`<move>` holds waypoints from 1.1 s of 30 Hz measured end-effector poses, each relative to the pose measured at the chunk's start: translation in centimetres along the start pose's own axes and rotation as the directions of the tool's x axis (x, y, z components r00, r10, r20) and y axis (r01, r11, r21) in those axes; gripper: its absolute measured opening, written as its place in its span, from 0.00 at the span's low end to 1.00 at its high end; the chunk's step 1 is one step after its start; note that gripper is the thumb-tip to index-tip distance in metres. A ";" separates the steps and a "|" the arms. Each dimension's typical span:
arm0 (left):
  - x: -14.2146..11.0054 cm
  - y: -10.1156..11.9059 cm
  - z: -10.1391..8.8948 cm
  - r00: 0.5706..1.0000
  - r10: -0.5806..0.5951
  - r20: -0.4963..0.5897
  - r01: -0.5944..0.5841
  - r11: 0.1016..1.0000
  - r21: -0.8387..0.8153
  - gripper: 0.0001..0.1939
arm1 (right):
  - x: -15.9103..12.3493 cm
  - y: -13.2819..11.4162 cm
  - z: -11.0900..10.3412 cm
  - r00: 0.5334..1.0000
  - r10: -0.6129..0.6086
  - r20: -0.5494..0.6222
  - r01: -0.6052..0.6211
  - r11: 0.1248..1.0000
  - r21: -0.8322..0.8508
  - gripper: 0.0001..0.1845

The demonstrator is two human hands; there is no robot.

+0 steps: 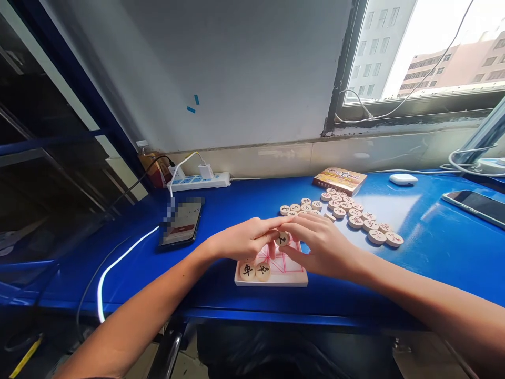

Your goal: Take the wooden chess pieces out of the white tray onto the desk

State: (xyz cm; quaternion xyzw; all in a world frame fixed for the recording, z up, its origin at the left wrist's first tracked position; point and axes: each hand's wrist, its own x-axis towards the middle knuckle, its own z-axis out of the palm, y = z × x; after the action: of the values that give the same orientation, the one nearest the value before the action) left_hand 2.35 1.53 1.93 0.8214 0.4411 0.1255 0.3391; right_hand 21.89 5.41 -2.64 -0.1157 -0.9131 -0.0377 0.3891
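Both my hands meet over a shallow white box (pixel 271 283) with red grid lines inside. Between the thumb and fingers of my right hand (pixel 315 242) is a round wooden xiangqi piece (pixel 281 239) with a black character, held up off the box. My left hand (pixel 246 239) is closed, its fingertips against the left edge of the same piece and its index finger reaching to the right fingers. Two xiangqi pieces with black characters, one (pixel 247 271) beside another (pixel 263 271), lie in the box's near left corner. Part of the box is hidden under my hands.
Beyond my right hand lie several red-character pieces (pixel 355 222) and several black-character ones (pixel 295 208). Behind them is an orange cardboard box (pixel 340 180). A phone (pixel 182 223) and power strip (pixel 201 181) are at left; another phone (pixel 477 208) and a white earbud case (pixel 403 179) at right.
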 end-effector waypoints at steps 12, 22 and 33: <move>0.3 0.0 0.7 0.973 0.079 -0.218 -0.079 0.997 0.012 0.18 | 0.1 0.2 -0.2 0.986 0.169 -0.006 -0.169 0.984 -0.048 0.07; 0.9 -0.8 1.5 0.908 0.128 -0.399 -0.152 0.988 -0.029 0.22 | 0.5 1.6 -0.4 0.940 0.335 0.063 -0.333 0.942 -0.028 0.12; 0.8 -0.8 1.8 0.941 0.079 -0.328 -0.197 0.918 -0.345 0.26 | 0.3 0.7 -0.4 0.975 0.219 -0.034 -0.218 0.975 0.046 0.07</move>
State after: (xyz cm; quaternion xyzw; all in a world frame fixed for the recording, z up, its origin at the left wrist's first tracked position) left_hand 3.28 1.68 -0.02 0.7416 0.3967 0.3573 0.4061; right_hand 22.12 6.10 -2.15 -0.2065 -0.8878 0.0223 0.4108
